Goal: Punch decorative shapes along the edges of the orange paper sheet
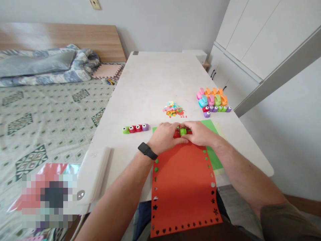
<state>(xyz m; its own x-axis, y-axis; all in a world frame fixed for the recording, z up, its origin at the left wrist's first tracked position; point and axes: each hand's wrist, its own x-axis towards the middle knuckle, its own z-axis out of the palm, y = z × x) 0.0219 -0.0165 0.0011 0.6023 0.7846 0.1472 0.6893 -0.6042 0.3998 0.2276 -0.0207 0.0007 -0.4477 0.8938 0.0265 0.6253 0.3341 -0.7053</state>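
A green craft punch [183, 132] sits at the far edge of an orange-red sheet of paper [185, 174], between my two hands. My right hand [199, 134] is closed around the punch's right side, thumb and fingers bent. From the left, my left hand [165, 135], below a black watch, is closed on the paper's far edge, its thumb lying on top near the punch. Small shaped holes line the sheet's sides and near edge, which hangs over the table edge toward my lap. Under it lie green sheets [214, 155]. My hands hide part of the punch's contact with the paper.
Colourful paper cutouts [174, 109] form a small pile beyond my hands. Several small punches [135, 128] stand in a row at left; more punches [213, 100] are grouped at right. A white power-strip-like box [94, 175] lies at the left of the white table [160, 77].
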